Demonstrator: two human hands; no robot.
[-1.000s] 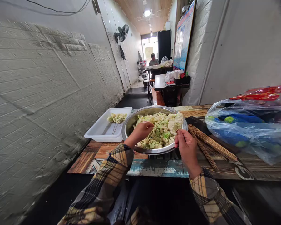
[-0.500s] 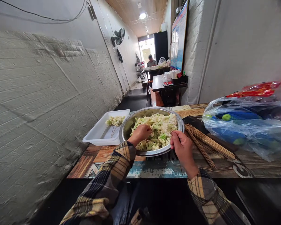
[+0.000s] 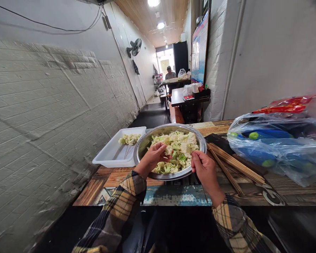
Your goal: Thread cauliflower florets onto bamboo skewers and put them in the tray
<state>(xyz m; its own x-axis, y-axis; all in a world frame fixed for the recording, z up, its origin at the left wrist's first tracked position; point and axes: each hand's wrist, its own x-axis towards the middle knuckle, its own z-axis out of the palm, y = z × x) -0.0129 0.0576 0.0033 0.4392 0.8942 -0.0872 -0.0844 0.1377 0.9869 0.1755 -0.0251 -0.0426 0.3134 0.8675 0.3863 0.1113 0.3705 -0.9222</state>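
Left hand (image 3: 153, 156) drawn back, fingers parted; right hand (image 3: 205, 170) pinching thin stick (image 3: 192, 153); knobbly cauliflower (image 3: 177, 140) in round metal bowl (image 3: 142, 147); wooden table (image 3: 88, 192), brick wall (image 3: 60, 102)

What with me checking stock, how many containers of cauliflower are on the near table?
2: the metal bowl and, left of it, the white tray. The plastic bag may hide others.

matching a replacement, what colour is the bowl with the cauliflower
The bowl is silver-grey, best seen in the head view.
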